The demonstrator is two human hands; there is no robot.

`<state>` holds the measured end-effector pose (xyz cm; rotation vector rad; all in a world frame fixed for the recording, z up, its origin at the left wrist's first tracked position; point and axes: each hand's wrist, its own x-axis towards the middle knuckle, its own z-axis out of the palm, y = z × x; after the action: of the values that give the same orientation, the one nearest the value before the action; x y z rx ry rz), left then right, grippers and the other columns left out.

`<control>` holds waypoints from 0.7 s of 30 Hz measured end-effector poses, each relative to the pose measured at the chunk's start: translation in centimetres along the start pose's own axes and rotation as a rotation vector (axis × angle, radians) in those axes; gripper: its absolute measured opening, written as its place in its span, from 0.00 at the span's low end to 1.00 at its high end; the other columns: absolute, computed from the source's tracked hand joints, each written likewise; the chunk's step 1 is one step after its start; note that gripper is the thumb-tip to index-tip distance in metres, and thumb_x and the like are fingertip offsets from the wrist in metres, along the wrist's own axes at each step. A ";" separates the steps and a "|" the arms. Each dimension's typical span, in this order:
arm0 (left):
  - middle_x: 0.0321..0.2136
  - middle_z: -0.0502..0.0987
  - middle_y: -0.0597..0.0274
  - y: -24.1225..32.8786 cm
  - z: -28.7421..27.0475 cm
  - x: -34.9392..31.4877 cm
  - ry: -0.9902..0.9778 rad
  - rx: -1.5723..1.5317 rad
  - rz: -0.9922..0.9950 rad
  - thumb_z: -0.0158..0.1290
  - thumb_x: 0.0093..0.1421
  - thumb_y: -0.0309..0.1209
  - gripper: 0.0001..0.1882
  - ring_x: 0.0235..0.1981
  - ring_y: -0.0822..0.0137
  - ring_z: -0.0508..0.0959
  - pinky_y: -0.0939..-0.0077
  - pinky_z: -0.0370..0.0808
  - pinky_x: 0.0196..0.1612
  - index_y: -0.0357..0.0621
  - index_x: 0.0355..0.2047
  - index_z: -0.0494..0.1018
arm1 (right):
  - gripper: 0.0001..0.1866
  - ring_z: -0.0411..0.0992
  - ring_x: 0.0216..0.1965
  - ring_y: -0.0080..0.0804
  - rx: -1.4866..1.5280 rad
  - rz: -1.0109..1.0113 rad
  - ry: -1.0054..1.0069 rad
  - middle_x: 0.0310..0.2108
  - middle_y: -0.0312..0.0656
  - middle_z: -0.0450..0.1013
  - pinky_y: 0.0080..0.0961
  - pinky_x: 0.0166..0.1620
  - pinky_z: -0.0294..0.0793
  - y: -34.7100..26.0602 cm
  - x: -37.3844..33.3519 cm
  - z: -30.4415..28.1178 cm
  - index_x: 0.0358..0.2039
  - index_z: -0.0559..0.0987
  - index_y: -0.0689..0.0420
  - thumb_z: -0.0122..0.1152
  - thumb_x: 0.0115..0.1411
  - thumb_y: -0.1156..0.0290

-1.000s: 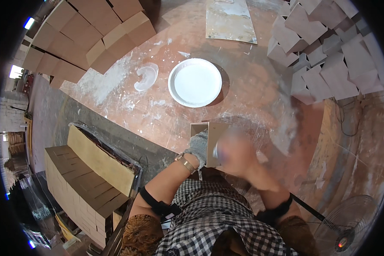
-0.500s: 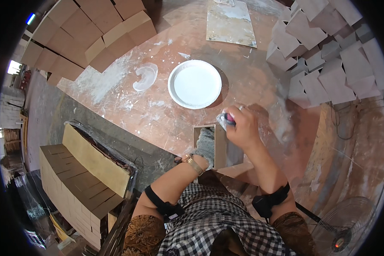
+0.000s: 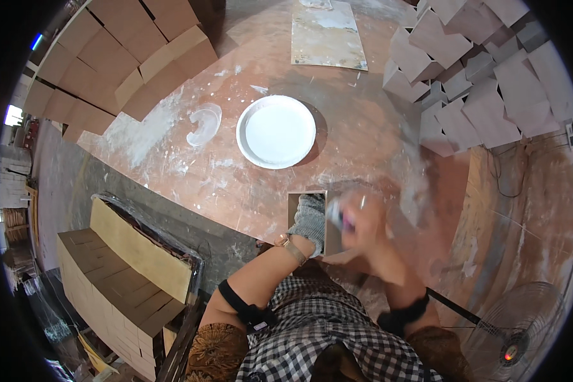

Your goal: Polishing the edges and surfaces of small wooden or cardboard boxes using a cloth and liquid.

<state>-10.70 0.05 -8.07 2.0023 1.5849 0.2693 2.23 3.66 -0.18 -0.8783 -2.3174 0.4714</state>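
My left hand (image 3: pixel 308 224), in a grey knitted glove, reaches inside an open-ended cardboard box (image 3: pixel 334 237). The box hides its fingers, so I cannot tell how they are bent. Just right of the box, my bare right hand (image 3: pixel 367 223) is smeared by motion. Its fingers are closed round a small whitish tool with a purple part (image 3: pixel 345 218), held close to the box's right side; its kind is not clear. Beyond both hands stands a round white dish (image 3: pixel 276 132) with a white filling, on the stained reddish-brown tabletop (image 3: pixel 248 197).
Brown boxes (image 3: pixel 108 51) are stacked at the far left, and whitish ones (image 3: pixel 490 102) at the far right. A ring-shaped translucent piece (image 3: pixel 205 125) lies left of the dish. Stained board (image 3: pixel 328 38) is at the back. More cardboard (image 3: pixel 111 274) stands lower left; a fan (image 3: pixel 516 344) lower right.
My right hand has come down toward me along the box's right side, still gripping the small tool. My gloved left hand stays inside the box. The whole view has shifted slightly.
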 end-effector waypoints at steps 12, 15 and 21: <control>0.40 0.70 0.61 -2.5 6.2 1.2 0.270 -0.659 -0.051 0.43 0.58 0.36 0.13 0.41 0.64 0.68 0.72 0.64 0.46 0.46 0.42 0.67 | 0.12 0.68 0.29 0.43 0.379 0.103 0.131 0.27 0.43 0.69 0.33 0.32 0.69 1.1 2.9 -0.3 0.30 0.73 0.60 0.61 0.41 0.76; 0.38 0.70 0.61 -1.1 3.9 0.9 0.191 -0.097 -0.055 0.45 0.57 0.38 0.13 0.41 0.66 0.69 0.73 0.65 0.45 0.46 0.40 0.67 | 0.14 0.68 0.33 0.43 0.191 0.151 0.056 0.32 0.44 0.69 0.34 0.34 0.68 1.1 0.8 -0.8 0.31 0.73 0.58 0.62 0.40 0.73; 0.39 0.72 0.60 -0.3 -0.6 -0.3 -0.036 0.083 -0.003 0.47 0.56 0.39 0.16 0.39 0.64 0.72 0.67 0.68 0.42 0.44 0.41 0.69 | 0.15 0.68 0.33 0.37 0.143 -0.181 -0.091 0.33 0.40 0.70 0.30 0.34 0.68 -1.1 -4.6 -1.0 0.29 0.75 0.55 0.59 0.34 0.70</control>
<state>-11.33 -0.04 -7.65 2.0554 1.6002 0.1684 5.10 -0.16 -0.74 -0.5848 -2.3843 0.6004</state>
